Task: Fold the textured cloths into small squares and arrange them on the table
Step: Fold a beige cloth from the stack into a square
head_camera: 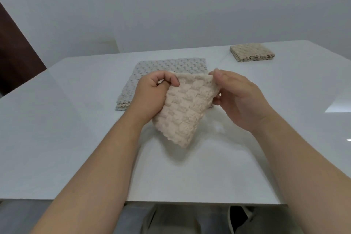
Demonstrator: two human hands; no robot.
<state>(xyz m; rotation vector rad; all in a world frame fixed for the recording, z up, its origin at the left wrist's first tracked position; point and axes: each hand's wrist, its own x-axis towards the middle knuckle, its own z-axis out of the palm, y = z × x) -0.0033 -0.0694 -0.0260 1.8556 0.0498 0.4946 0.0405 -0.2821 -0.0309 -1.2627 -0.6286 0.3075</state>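
Cloth (182, 112) droops over the surface (76, 138) — I see left grip (152, 93) pinching one top corner, right grip (239, 99) the other. Grey stack (152, 68) lies behind.

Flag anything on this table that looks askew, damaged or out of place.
Nothing stands out. The folded tan cloth sits squared at the far right, the grey cloth pile lies flat mid-table, and the cream cloth hangs slanted because the left hand and right hand pinch its top edge.

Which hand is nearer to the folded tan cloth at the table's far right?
Right. The right hand is left of the folded tan cloth, toward the person; the left hand is farther left.
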